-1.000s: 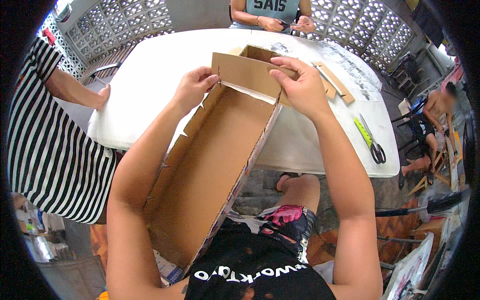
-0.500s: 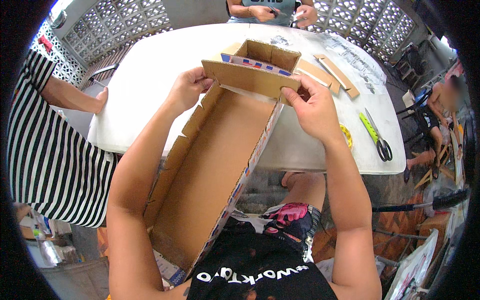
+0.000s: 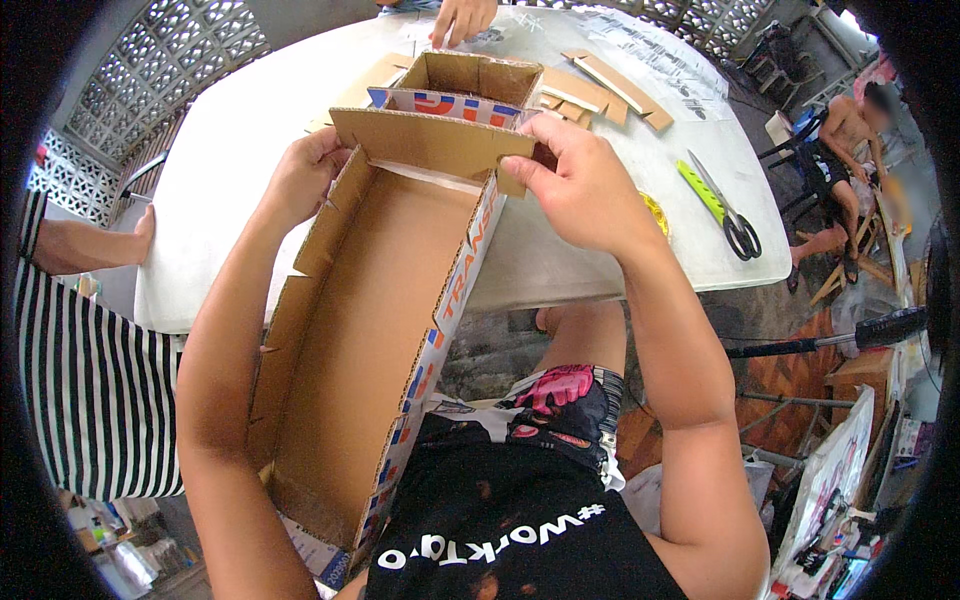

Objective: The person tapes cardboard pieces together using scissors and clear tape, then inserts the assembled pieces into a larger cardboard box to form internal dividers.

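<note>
Between 9 and 10 o'clock from the tray, a co-worker's hand (image 3: 143, 235) is rested on the edge of the table (image 3: 230, 200); room is left between it and the left hand (image 3: 305, 175), at 11. There the tray's far corner is held, fingertips partly hidden. The tray (image 3: 370, 270) is slanted from nearly 6 to 1 o'clock, its far end over the table's near edge. More of the small box (image 3: 470, 78) is shown past the end flap (image 3: 430, 140) than a second ago; apparently the flap has been tipped, and alignment can be better judged. Toward 1, a second co-worker's hand (image 3: 463, 20) has been brought over the table. The flap's right end is pinched by the right hand (image 3: 580, 185). Near 2 are strips (image 3: 625, 90); beyond 2, tape (image 3: 655, 213), partly hidden by the wrist, and scissors (image 3: 735, 220), so side room is narrower.
</note>
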Demonstrator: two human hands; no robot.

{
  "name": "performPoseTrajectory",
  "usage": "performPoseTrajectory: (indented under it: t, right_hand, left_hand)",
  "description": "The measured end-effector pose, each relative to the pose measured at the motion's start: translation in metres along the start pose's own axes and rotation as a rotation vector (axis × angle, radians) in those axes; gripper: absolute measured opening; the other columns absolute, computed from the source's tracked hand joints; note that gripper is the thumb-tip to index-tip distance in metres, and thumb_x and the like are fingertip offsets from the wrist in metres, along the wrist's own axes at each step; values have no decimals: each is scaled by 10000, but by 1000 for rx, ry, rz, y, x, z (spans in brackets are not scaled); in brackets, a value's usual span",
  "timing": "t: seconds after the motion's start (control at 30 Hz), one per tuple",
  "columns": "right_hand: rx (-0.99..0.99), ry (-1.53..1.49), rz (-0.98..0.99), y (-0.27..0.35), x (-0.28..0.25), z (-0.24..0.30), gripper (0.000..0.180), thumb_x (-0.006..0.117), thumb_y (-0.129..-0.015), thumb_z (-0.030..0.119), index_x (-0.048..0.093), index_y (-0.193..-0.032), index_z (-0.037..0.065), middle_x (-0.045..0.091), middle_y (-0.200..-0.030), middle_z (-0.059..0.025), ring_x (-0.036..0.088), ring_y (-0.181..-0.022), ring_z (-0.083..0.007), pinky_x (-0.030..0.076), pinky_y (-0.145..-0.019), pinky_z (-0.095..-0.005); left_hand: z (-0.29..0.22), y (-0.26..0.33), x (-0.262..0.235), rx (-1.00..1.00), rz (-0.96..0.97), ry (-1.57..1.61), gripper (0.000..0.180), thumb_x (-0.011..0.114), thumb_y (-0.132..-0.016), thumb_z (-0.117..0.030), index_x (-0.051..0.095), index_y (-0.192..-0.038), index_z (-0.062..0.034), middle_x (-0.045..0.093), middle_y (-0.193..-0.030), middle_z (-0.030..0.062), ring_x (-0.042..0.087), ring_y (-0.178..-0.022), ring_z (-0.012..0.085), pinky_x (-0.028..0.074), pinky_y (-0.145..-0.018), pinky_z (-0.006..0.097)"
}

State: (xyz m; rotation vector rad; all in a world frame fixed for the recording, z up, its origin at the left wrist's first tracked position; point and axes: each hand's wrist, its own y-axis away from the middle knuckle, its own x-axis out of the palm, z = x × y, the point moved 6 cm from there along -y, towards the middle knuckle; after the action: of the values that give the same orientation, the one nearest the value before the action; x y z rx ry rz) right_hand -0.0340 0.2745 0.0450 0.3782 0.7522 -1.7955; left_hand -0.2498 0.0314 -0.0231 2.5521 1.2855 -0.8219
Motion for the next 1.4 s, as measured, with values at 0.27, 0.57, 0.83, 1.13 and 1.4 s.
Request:
performPoseTrajectory:
  t: [0.27,0.57,0.83,1.13,1.4]
  right_hand:
    - [-112,116,-4,6,6,1,162,700,-976,115,643,-1053,-16,699,-894,-273,683,-816,-460,524,-724,-480]
    - [-101,265,57,1,6,3,171,706,-965,128,651,-1034,-19,720,-933,-314,705,-952,-515,555,-839,-560]
    - [-15,239,120,-2,8,2,153,704,-975,109,651,-1055,-10,731,-903,-260,727,-797,-415,573,-746,-475]
    - [-41,207,103,-3,15,22,345,646,-935,-65,656,-1278,-27,744,-1132,-115,727,-878,-155,580,-803,-290]
    - [-41,107,378,-27,22,25,615,654,-846,-5,582,-1456,-22,684,-1369,-148,678,-1215,-245,499,-1086,-357]
  left_hand:
    - [-26,3,-15,-28,45,-395,340,626,-1024,12,716,-1349,-28,767,-1242,114,691,-1167,204,547,-1039,371]
    - [-129,34,27,757,-16,-633,403,695,-937,16,701,-1331,-68,700,-1373,175,644,-1315,380,506,-1134,467]
    - [-116,6,30,635,39,-591,238,722,-923,-61,713,-1158,-20,754,-1135,209,716,-1065,425,576,-887,499]
    - [-133,9,9,377,399,-591,213,744,-922,-74,748,-1126,-12,776,-1082,169,739,-1010,309,585,-926,415]
    - [-124,10,26,648,405,-567,196,717,-948,-77,763,-1123,-1,783,-1078,173,749,-1014,277,586,-945,385]
